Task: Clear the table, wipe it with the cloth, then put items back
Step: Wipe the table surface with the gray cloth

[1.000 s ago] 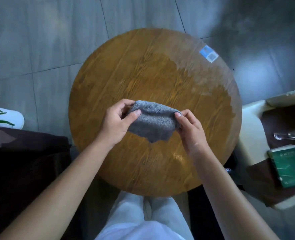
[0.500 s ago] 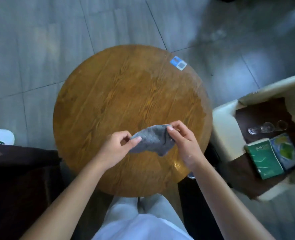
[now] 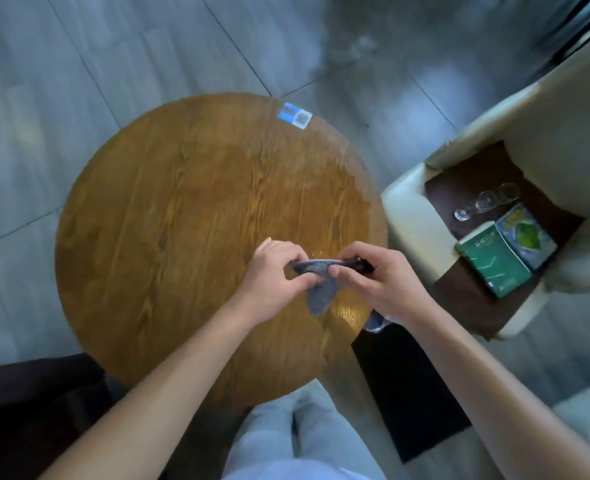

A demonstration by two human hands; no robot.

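A round wooden table (image 3: 182, 220) fills the middle of the head view, with a damp sheen on its right half and a small blue sticker (image 3: 294, 115) at its far edge. Above the table's near right part, my left hand (image 3: 272, 271) and my right hand (image 3: 376, 275) both pinch a small grey cloth (image 3: 321, 289), which is bunched up between them with one corner hanging down. On a cream chair (image 3: 411, 216) to the right lie a green book (image 3: 494, 261), a second book with a blue-green cover (image 3: 525, 237) and a clear glass (image 3: 484, 202) on its side.
The chair has a dark brown seat pad and stands close to the table's right edge. A dark seat lies at the lower left. Grey floor tiles surround the table. My light trousers show at the bottom.
The cloth has been gathered from a spread sheet into a narrow bunch. Both hands have moved right and closer together. The view has swung right, showing more of the chair.
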